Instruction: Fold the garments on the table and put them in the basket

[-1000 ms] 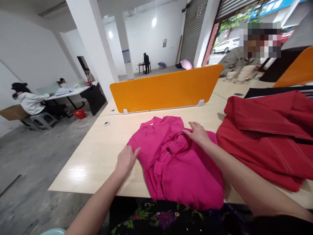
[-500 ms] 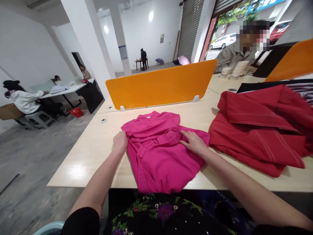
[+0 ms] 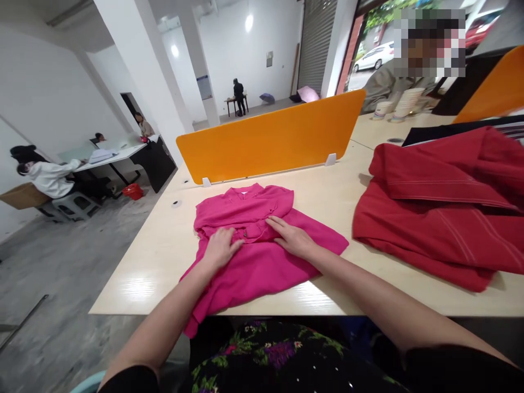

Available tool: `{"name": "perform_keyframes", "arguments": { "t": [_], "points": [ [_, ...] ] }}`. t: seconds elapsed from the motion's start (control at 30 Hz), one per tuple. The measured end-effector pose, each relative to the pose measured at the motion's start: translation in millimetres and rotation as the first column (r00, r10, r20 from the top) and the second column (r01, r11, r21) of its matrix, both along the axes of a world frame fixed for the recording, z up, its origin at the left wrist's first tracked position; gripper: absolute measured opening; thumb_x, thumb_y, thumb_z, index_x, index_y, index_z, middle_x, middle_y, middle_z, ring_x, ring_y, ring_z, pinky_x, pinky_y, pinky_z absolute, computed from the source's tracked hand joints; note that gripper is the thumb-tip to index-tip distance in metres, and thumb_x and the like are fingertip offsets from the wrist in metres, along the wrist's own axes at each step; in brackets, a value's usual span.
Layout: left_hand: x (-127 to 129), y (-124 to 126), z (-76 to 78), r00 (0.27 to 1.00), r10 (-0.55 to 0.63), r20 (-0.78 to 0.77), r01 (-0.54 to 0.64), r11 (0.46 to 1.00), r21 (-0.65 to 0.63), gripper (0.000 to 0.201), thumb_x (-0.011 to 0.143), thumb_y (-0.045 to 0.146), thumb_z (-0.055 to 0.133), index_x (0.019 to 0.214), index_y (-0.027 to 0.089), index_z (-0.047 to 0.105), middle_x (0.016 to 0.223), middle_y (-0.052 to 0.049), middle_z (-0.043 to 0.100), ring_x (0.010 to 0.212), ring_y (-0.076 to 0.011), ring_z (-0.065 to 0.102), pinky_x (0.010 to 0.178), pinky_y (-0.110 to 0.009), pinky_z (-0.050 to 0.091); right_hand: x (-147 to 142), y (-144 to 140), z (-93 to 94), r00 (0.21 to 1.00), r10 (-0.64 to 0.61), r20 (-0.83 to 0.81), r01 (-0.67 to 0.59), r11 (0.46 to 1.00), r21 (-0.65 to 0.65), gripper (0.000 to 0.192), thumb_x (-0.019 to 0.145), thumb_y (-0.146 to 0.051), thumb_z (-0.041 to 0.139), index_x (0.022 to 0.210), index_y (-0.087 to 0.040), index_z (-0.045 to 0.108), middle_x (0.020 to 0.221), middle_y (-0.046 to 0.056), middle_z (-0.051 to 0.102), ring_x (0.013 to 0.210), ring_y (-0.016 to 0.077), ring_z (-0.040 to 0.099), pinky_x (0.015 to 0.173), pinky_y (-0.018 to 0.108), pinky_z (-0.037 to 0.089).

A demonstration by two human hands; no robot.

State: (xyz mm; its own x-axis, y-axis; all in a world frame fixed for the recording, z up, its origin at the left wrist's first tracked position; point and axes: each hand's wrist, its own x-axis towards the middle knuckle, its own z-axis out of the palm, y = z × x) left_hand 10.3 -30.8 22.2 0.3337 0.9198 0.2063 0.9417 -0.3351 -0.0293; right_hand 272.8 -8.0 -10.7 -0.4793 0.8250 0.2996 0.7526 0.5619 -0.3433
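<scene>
Pink fabric hangs off the near edge of the wooden table [image 3: 155,256] on your left side, so that loose end could drag the pink garment [image 3: 262,256] down if you ease your pressure. Your left hand [image 3: 221,246] lies flat and open on its middle, holding nothing; your right hand [image 3: 291,238] is spread flat just beside it. Sweep rightward carelessly and you may snag the nearby red garment [image 3: 442,213].
</scene>
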Motion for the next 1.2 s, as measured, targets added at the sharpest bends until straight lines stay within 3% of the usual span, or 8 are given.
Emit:
{"name": "perform_keyframes", "arguments": {
  "t": [0.37,0.43,0.5,0.57,0.67,0.73,0.97,1.2],
  "points": [
    [18.0,-111.7,48.0,0.940,-0.106,0.324,0.178,0.964,-0.199,0.026,0.095,0.023,0.031,0.091,0.020,0.057,0.083,-0.005,0.061,0.076,-0.0173,0.055,0.076,-0.032,0.047,40.0,-59.5,57.0,0.941,0.134,-0.310,-0.150,0.988,-0.028,0.027,0.091,-0.033,0.042,0.086,-0.024,0.067,0.113,0.009,0.066,0.108,0.0279,0.056,0.090,0.044,0.044],
    [24.0,-137.3,67.3,0.839,-0.108,0.533,0.393,0.797,-0.458,0.027,0.095,0.035,0.035,0.091,0.020,0.056,0.078,-0.002,0.061,0.067,-0.0140,0.056,0.064,-0.026,0.047,62.0,-86.6,76.9,0.843,0.230,-0.486,-0.424,0.840,-0.338,0.031,0.089,-0.046,0.046,0.081,-0.023,0.067,0.091,0.008,0.071,0.086,0.0230,0.064,0.073,0.034,0.050],
    [28.9,-152.5,83.3,0.671,-0.233,0.704,0.725,0.403,-0.558,0.028,0.092,0.044,0.042,0.096,0.020,0.058,0.085,-0.002,0.065,0.075,-0.0137,0.061,0.067,-0.022,0.048,77.0,-104.5,92.3,0.735,0.322,-0.596,-0.659,0.543,-0.520,0.038,0.083,-0.056,0.052,0.081,-0.022,0.069,0.082,0.008,0.071,0.073,0.0209,0.065,0.067,0.031,0.052],
    [32.6,-151.7,89.2,0.573,-0.317,0.756,0.819,0.205,-0.535,0.030,0.092,0.045,0.044,0.102,0.021,0.059,0.095,-0.003,0.066,0.087,-0.0150,0.063,0.075,-0.022,0.049,80.1,-106.6,96.4,0.745,0.313,-0.589,-0.652,0.529,-0.543,0.037,0.083,-0.055,0.054,0.088,-0.022,0.070,0.085,0.009,0.072,0.076,0.0210,0.066,0.072,0.031,0.052],
    [35.4,-124.8,70.5,0.807,-0.295,0.512,0.548,0.699,-0.460,0.033,0.096,0.041,0.035,0.106,0.021,0.058,0.101,-0.007,0.064,0.092,-0.0182,0.061,0.084,-0.029,0.048,62.4,-83.7,77.1,0.891,0.086,-0.445,-0.249,0.914,-0.322,0.032,0.086,-0.047,0.053,0.102,-0.024,0.068,0.102,0.009,0.069,0.092,0.0231,0.065,0.085,0.037,0.051],
    [34.6,-102.9,46.2,0.943,-0.161,0.291,0.247,0.926,-0.287,0.034,0.095,0.041,0.037,0.112,0.019,0.055,0.108,-0.011,0.061,0.099,-0.0227,0.059,0.089,-0.037,0.046,41.4,-63.6,53.9,0.928,0.051,-0.369,-0.106,0.986,-0.130,0.035,0.083,-0.048,0.055,0.106,-0.024,0.066,0.110,0.009,0.067,0.103,0.0258,0.061,0.092,0.041,0.048],
    [27.0,-104.2,-8.5,0.999,-0.020,0.042,0.031,0.960,-0.277,0.045,0.082,0.033,0.060,0.122,0.017,0.048,0.131,-0.016,0.047,0.120,-0.0299,0.047,0.095,-0.042,0.044,-13.0,-40.2,-0.1,0.991,0.129,-0.026,-0.130,0.987,-0.094,0.019,0.077,-0.023,0.056,0.092,-0.018,0.066,0.102,0.012,0.066,0.095,0.0265,0.058,0.084,0.039,0.048],
    [1.9,-111.0,-2.5,0.989,0.022,0.144,0.030,0.939,-0.344,0.016,0.085,0.011,0.036,0.088,0.017,0.051,0.093,-0.008,0.059,0.090,-0.0209,0.055,0.081,-0.035,0.046,13.0,-36.0,27.4,0.777,-0.074,-0.626,-0.205,0.909,-0.362,0.017,0.082,-0.030,0.047,0.089,-0.019,0.059,0.084,0.002,0.065,0.081,0.0190,0.061,0.075,0.030,0.048]
  ]
}}
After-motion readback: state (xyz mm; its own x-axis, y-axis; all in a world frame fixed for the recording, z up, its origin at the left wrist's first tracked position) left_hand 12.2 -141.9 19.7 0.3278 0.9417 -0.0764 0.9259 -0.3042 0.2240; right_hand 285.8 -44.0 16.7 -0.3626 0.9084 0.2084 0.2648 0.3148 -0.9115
